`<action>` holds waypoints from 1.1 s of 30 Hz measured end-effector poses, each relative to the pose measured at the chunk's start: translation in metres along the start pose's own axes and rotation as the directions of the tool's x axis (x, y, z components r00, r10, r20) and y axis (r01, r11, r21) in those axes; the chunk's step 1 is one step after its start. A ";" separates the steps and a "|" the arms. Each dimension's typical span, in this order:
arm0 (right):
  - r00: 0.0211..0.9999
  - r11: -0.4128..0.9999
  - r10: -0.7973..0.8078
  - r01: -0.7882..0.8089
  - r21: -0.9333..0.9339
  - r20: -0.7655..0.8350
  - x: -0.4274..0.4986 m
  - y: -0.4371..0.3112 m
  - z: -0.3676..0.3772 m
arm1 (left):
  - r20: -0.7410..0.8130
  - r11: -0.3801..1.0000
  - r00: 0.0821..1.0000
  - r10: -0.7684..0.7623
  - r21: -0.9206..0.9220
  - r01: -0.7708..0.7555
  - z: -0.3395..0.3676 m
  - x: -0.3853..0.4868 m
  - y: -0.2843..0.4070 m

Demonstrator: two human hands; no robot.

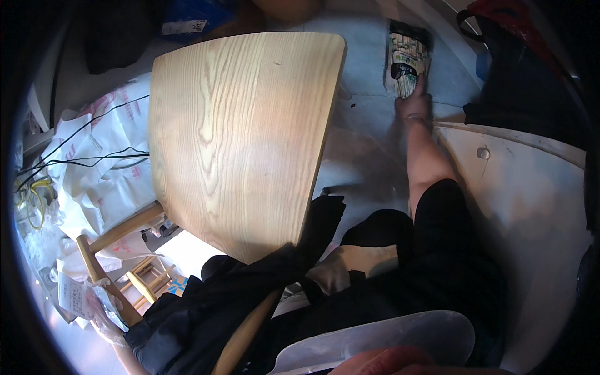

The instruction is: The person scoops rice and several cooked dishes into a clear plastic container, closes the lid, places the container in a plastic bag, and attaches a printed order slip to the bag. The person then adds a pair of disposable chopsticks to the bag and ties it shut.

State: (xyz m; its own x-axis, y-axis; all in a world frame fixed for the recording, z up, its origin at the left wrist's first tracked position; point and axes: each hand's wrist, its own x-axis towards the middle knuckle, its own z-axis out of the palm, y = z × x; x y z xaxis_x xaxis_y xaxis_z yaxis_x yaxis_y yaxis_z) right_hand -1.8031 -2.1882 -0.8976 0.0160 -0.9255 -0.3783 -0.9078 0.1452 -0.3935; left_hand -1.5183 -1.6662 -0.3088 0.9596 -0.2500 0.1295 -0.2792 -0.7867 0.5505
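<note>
My right hand [416, 104] is stretched out over the grey floor at the upper right. It grips the lower end of a dark packet [408, 51] printed with pale stick or bamboo shapes, thumb along its front. Whether the packet touches the floor, I cannot tell. At the lower left, my left hand [104, 315] is partly covered by crumpled clear plastic. It holds a clear plastic packet [111, 300] and a white printed label [72, 295], beside a wooden chair leg [104, 276]. Between my arms stands a large pale wooden panel [243, 140], perhaps a chair seat.
White plastic bags [105, 164] with red print lie left, crossed by black cables [93, 157]. A cream panel [520, 187] stands right of my arm, below a dark bag [520, 89]. A small wooden stool [143, 281] is lower left. Translucent plastic [384, 337] edges the bottom.
</note>
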 end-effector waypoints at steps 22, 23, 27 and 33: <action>0.745 -0.172 -0.594 -0.486 0.857 0.304 -0.023 -0.019 -0.046 | 0.114 0.978 0.991 -0.074 -0.184 0.094 -0.066 0.025 -0.086; 0.761 -0.178 -0.575 -0.476 0.861 0.302 -0.033 -0.025 -0.061 | 0.117 0.945 0.991 -0.067 -0.312 0.101 -0.060 0.025 -0.088; 0.645 -0.137 -0.713 -0.511 0.849 0.274 -0.095 -0.043 -0.126 | 0.187 0.921 0.982 -0.011 -0.380 0.083 -0.021 0.026 -0.069; 0.573 -0.040 -0.733 -0.574 0.818 0.366 -0.231 -0.048 -0.196 | 0.442 0.922 0.885 0.144 0.264 -0.282 0.001 0.013 0.005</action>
State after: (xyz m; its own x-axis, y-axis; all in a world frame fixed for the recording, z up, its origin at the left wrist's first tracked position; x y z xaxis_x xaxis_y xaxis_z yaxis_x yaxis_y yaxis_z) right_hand -1.8449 -2.0500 -0.6274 0.8279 -0.5091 -0.2353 0.3702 0.8113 -0.4525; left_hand -1.5071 -1.6737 -0.3049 0.7932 -0.5846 -0.1706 -0.5379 -0.8039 0.2537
